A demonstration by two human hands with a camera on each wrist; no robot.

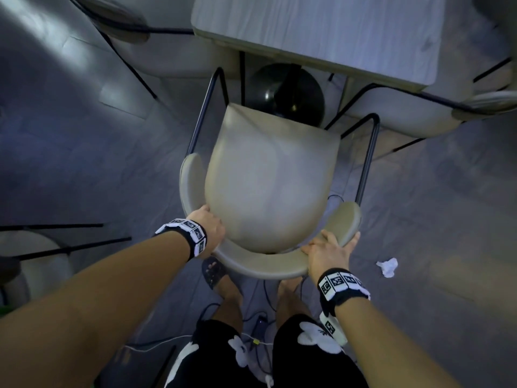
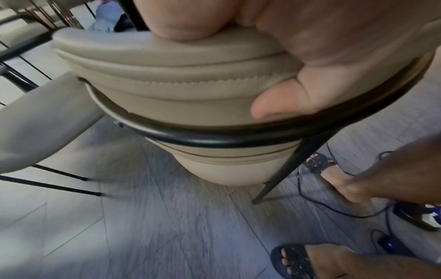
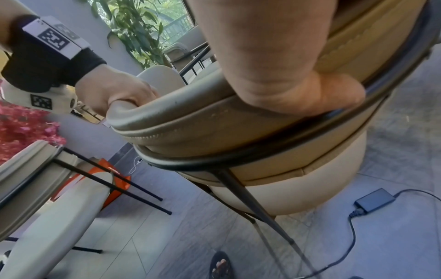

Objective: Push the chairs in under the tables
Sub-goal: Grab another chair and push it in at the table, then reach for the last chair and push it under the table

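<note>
We grip the curved backrest [image 1: 260, 266] of the beige chair [image 1: 268, 177] with both hands: left hand [image 1: 208, 229] and right hand [image 1: 328, 252], fingers wrapped over its padded rim. Chair stands before the grey table [image 1: 321, 32], seat not yet under it.

- A crumpled white tissue [image 1: 387, 266] lies on the grey floor.
- A black power adapter [image 3: 374, 200] with its cable rests on the floor.
- An orange bag [image 3: 117, 177] stands beside a leafy plant [image 3: 140, 28].
</note>
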